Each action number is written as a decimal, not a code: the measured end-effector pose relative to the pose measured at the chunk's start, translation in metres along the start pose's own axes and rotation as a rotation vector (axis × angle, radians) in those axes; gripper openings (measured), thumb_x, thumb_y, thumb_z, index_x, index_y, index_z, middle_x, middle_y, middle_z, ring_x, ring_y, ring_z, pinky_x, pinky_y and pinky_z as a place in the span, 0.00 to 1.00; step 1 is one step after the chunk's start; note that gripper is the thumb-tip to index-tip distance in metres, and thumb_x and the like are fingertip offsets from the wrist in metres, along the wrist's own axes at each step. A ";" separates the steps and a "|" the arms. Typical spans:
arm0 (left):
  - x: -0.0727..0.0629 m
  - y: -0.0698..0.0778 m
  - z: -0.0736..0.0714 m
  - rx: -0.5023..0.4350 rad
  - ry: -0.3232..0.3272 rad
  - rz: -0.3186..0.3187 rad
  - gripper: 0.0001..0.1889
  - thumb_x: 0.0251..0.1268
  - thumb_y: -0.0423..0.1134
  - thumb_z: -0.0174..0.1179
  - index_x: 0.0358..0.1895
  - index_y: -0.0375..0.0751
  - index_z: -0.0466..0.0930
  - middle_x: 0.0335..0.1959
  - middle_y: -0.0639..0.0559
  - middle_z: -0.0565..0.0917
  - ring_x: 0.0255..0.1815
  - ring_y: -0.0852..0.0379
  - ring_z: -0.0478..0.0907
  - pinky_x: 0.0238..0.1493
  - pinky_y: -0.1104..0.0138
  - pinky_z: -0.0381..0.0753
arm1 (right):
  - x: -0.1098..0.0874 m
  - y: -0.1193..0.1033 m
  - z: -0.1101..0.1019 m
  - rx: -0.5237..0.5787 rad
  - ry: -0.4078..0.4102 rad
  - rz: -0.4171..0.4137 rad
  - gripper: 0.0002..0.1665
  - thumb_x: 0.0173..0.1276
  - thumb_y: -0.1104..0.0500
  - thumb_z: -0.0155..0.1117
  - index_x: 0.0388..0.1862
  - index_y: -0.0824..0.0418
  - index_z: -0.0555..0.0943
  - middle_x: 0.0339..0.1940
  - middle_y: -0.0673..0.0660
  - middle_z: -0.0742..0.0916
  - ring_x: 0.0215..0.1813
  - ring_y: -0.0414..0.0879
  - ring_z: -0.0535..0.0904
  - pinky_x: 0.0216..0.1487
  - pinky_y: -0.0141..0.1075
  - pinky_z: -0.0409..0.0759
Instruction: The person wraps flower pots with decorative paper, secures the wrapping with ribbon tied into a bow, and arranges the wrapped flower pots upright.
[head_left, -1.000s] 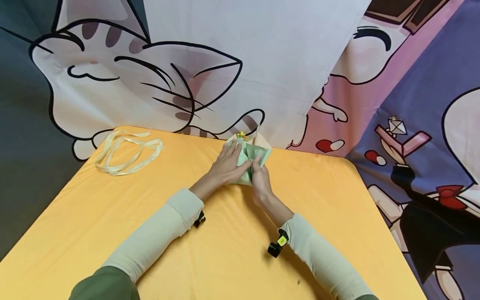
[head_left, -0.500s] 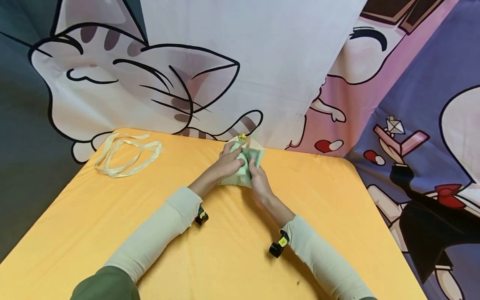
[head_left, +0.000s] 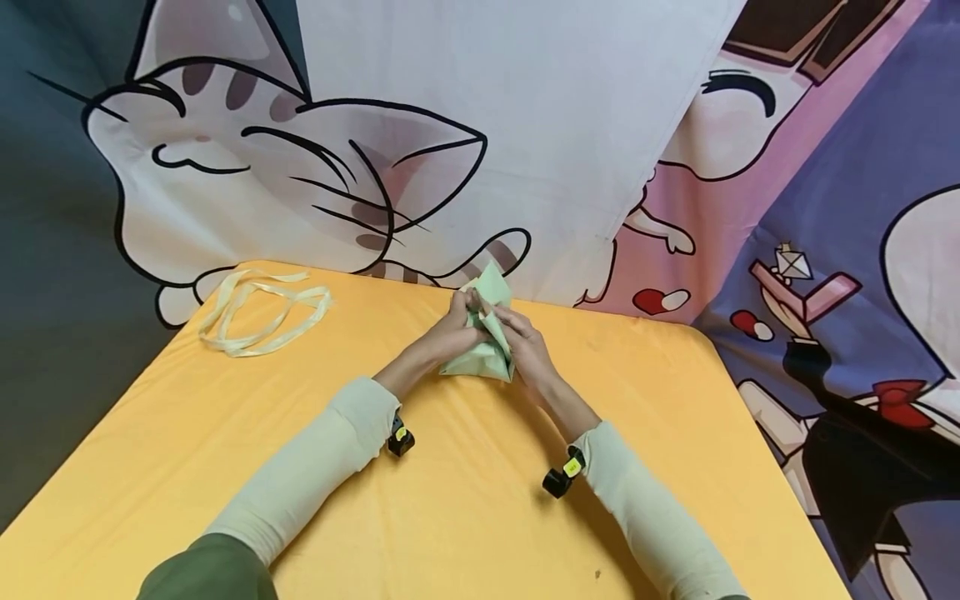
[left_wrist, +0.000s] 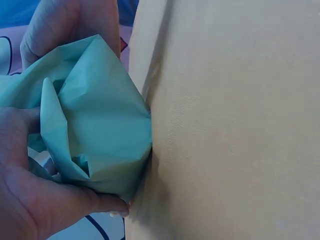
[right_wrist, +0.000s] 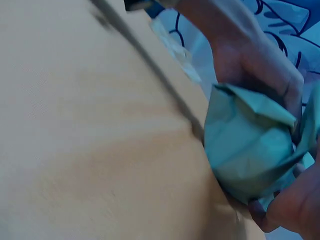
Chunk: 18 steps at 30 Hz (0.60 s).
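Observation:
A bundle of light green wrapping paper [head_left: 480, 360] stands at the far edge of the table, its folds rising to a point. My left hand [head_left: 453, 327] grips it from the left, with fingers and thumb around a fold. From the right side my right hand [head_left: 531, 350] holds the paper's gathered edge. In the left wrist view the folded paper [left_wrist: 105, 120] bulges between the thumb and fingers of the left hand [left_wrist: 55, 205]. The right wrist view has the right hand [right_wrist: 295, 205] below the paper. Whatever the paper encloses is hidden.
A loosely looped cream ribbon [head_left: 258, 342] lies at the table's far left. The table wears a yellow cloth [head_left: 450, 517]. Right behind it hangs a printed cartoon backdrop [head_left: 570, 167]. A small dark speck lies near the front right.
My left hand has drawn back and curled round the fold. The right hand has shifted its grip up the edge. A green flap now stands up, and the yellow flower is no longer visible.

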<state>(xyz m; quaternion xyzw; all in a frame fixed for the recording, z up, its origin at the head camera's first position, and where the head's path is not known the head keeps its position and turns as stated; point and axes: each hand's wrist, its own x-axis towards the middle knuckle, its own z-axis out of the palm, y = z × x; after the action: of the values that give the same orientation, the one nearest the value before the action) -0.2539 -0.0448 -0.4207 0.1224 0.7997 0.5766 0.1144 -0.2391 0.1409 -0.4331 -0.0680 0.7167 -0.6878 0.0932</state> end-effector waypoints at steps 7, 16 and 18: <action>-0.001 -0.006 -0.002 -0.009 -0.039 0.031 0.24 0.86 0.47 0.54 0.68 0.39 0.54 0.95 0.38 0.24 0.97 0.34 0.29 0.95 0.39 0.44 | 0.013 0.008 0.001 -0.225 -0.051 -0.110 0.35 0.93 0.47 0.51 0.93 0.44 0.62 0.93 0.60 0.48 0.92 0.62 0.47 0.89 0.66 0.57; -0.001 -0.013 -0.007 -0.255 -0.005 -0.021 0.21 0.91 0.39 0.42 0.76 0.35 0.66 0.97 0.42 0.43 0.98 0.41 0.43 0.95 0.44 0.53 | 0.014 0.012 0.005 -0.346 -0.109 -0.104 0.40 0.94 0.37 0.37 0.97 0.35 0.44 0.99 0.50 0.37 0.96 0.64 0.25 0.90 0.77 0.32; -0.001 -0.015 -0.010 -0.311 0.008 -0.020 0.22 0.88 0.35 0.47 0.76 0.32 0.69 0.97 0.42 0.46 0.97 0.41 0.47 0.93 0.44 0.58 | 0.015 0.011 0.005 -0.369 -0.126 -0.115 0.40 0.94 0.36 0.35 0.97 0.36 0.43 0.99 0.50 0.37 0.97 0.62 0.25 0.90 0.76 0.29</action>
<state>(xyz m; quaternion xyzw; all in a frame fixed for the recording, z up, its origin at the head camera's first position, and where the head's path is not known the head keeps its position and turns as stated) -0.2568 -0.0581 -0.4316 0.0929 0.7024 0.6928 0.1342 -0.2520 0.1330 -0.4450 -0.1678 0.8183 -0.5432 0.0842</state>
